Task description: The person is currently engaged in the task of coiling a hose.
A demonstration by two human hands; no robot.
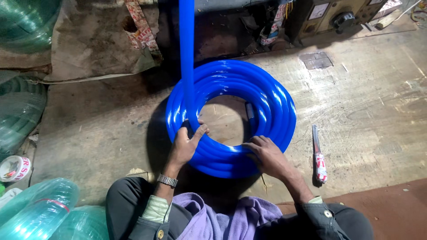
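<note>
A glossy blue hose lies wound into a coil (271, 104) on the worn floor in front of me. One strand of the hose (187, 53) runs straight up out of the top of the view from the coil's left side. My left hand (187, 142) grips the coil at that left inner edge, thumb hooked over the tubing, with a metal watch on the wrist. My right hand (267, 155) rests flat on the near part of the coil, fingers spread over the loops. A short dark hose end (250, 111) shows inside the ring.
A knife with a taped handle (318, 155) lies right of the coil. Green translucent hose coils (26, 111) sit at the left and bottom left, beside a tape roll (13, 168). A machine with a black knob (344, 20) stands at the back right.
</note>
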